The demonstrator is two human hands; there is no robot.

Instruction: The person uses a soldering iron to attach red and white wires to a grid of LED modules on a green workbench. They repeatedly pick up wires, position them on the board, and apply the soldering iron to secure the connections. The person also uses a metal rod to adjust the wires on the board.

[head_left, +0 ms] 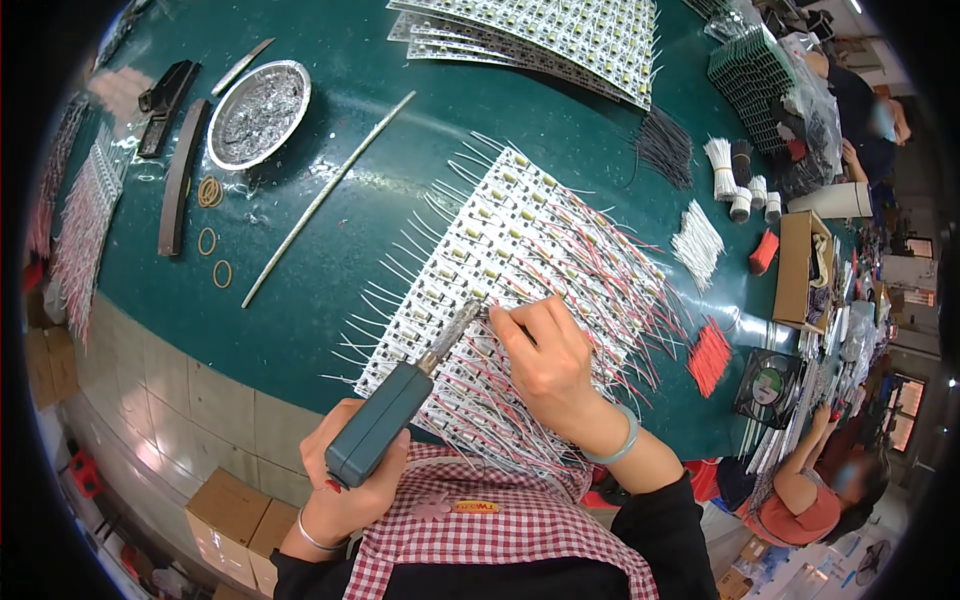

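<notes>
My left hand (350, 465) is wrapped round the green handle of a soldering iron (385, 420). Its metal tip rests at or just over a white circuit board panel (450, 265), close to my right fingertips. My right hand (548, 360) is closed in a pinch beside that tip; what lies between the fingers is too small to make out. Rows of small components cover the panel. White wires (405, 250) stick out along its left edge, and many red and white wires (620, 290) trail over its right side, partly under my right hand.
Around the green table (330, 300) lie a metal bowl of silvery scraps (260, 115), a long thin rod (330, 198), rubber bands (208, 240), stacked panels (540, 45), black wires (663, 148), white wires (697, 245), red wires (709, 357) and a small fan (768, 385). Other people sit at right.
</notes>
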